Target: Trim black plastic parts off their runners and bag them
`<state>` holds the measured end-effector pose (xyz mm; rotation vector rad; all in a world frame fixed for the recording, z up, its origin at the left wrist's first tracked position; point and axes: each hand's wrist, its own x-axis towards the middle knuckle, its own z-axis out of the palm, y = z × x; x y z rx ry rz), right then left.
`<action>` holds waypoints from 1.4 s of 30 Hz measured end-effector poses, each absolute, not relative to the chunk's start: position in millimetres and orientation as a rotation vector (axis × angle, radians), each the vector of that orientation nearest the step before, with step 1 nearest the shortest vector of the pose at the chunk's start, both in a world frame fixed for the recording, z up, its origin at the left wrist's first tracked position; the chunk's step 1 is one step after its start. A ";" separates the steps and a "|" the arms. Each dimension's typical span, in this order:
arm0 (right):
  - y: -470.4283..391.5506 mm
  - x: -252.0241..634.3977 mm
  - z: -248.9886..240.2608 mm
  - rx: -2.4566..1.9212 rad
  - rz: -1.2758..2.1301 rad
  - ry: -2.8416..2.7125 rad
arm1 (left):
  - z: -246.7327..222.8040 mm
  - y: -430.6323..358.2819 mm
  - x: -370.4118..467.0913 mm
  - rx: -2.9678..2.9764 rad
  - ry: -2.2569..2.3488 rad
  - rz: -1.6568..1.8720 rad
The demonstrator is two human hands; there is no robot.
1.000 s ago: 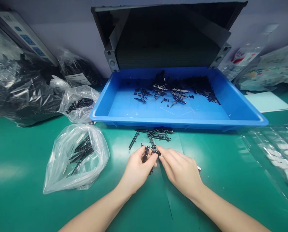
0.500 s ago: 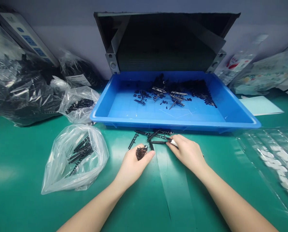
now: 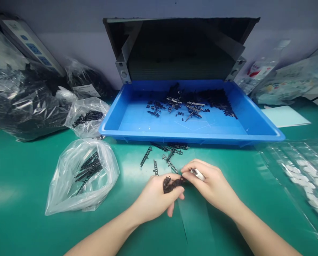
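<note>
My left hand [image 3: 152, 199] is closed around a bunch of small black plastic strips [image 3: 170, 185], whose ends stick up between thumb and fingers. Beside it, my right hand [image 3: 213, 183] pinches with its fingertips at the right end of that bunch. A slim white-handled tool [image 3: 198, 174] is held in the right hand; its tip is hidden. Loose ladder-like black strips [image 3: 146, 156] lie on the green table just beyond the hands, one strip [image 3: 155, 167] close to the left hand.
A blue tray [image 3: 191, 136] with black parts spans the back, under a dark overhanging panel [image 3: 180, 49]. An open plastic bag [image 3: 56, 192] of strips and other bags [image 3: 22, 103] stand left. On the right lie a clear blister tray [image 3: 289, 192] with white pieces and pale paper [image 3: 287, 116].
Both hands have moved nearer to me and come together. My right hand has left the loose strips and now meets the bunch in my left. The strips on the table lie differently.
</note>
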<state>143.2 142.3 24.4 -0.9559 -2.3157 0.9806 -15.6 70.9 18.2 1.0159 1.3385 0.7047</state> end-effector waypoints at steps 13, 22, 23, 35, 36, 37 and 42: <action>125.9 139.9 13.8 -0.884 0.712 -2.584 | 11.5 72.0 -24.3 0.853 1.296 0.944; 123.2 139.5 9.1 -0.824 0.609 -2.526 | 12.0 73.3 -24.3 0.797 1.264 0.977; 123.0 139.2 8.9 -0.825 0.608 -2.525 | 12.6 73.1 -24.2 0.804 1.270 0.976; 120.5 133.8 10.1 -0.845 0.546 -2.500 | 16.0 72.4 -21.3 0.865 1.349 0.946; 119.4 133.0 10.3 -0.860 0.525 -2.491 | 15.8 72.4 -20.5 0.853 1.353 0.958; 118.2 132.1 10.4 -0.875 0.507 -2.483 | 15.8 72.5 -19.7 0.836 1.357 0.973; 113.1 128.0 9.3 -0.934 0.471 -2.473 | 17.2 72.4 -15.6 0.752 1.359 1.030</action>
